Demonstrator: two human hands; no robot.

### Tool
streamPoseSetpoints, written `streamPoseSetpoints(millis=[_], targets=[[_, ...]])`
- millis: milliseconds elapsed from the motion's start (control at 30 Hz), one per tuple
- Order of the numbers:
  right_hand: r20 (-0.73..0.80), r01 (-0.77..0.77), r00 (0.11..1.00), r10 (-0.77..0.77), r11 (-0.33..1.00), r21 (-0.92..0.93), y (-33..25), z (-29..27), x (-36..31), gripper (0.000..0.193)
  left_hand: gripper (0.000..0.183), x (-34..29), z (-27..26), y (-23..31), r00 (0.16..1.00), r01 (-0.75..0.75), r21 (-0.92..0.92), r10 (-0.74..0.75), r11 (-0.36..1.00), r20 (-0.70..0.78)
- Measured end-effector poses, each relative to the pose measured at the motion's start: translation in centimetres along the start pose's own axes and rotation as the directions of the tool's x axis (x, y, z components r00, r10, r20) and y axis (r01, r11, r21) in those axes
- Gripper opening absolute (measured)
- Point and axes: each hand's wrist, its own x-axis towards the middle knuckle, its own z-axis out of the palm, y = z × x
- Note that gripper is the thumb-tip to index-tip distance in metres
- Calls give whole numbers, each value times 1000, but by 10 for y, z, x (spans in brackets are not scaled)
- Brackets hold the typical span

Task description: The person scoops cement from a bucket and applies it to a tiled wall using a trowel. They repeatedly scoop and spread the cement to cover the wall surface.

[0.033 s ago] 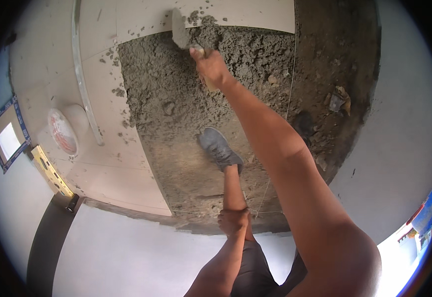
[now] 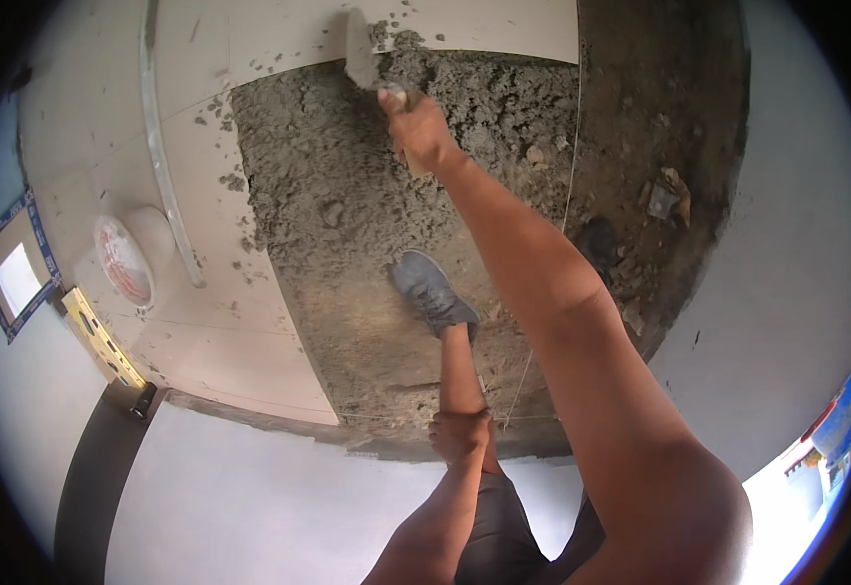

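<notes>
My right hand (image 2: 417, 132) grips the handle of a trowel (image 2: 359, 54), its blade coated with grey mortar. The blade lies over the far edge of a bed of wet, lumpy mortar (image 2: 318, 156), partly across the pale floor tile (image 2: 503, 24) beyond it. Lower down, my left hand (image 2: 461, 436) is wrapped round my own leg (image 2: 460, 375), below the knee. A grey shoe (image 2: 433, 291) on that leg stands on the smoother near part of the bed.
Pale tiles on the left carry mortar crumbs, a metal straightedge (image 2: 159, 146), a white bucket (image 2: 125, 261) and a yellow spirit level (image 2: 101, 334). A string line (image 2: 572, 180) runs along the right side, beside bare soil with a crumpled wrapper (image 2: 667, 198). White walls stand near and right.
The trowel and my right hand have shifted slightly to the right, the blade a little nearer. My left hand and the shoe stay in place.
</notes>
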Motion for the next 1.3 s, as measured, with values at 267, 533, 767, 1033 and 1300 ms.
streamPoseSetpoints(millis=[267,533,767,1033,1300], targets=[[-208,-137,965,163,981,136,40,-105,-106,55,97,-7,-9,10,997,67,-19,-66,998,37],[-408,-258,911,-62,686,-680,38,-187,-126,47,98,-8,-8,9,996,72,-22,-71,997,54],[-149,-163,986,79,216,-963,31,-196,-111,37,99,-13,-16,15,991,102,-52,-97,993,95],[-365,-373,926,93,360,-855,28,-216,-106,39,99,-13,-12,12,994,82,-43,-79,996,69],[-222,-63,881,-419,360,-931,38,-229,-182,41,99,-6,-5,10,997,70,-26,-69,997,45]])
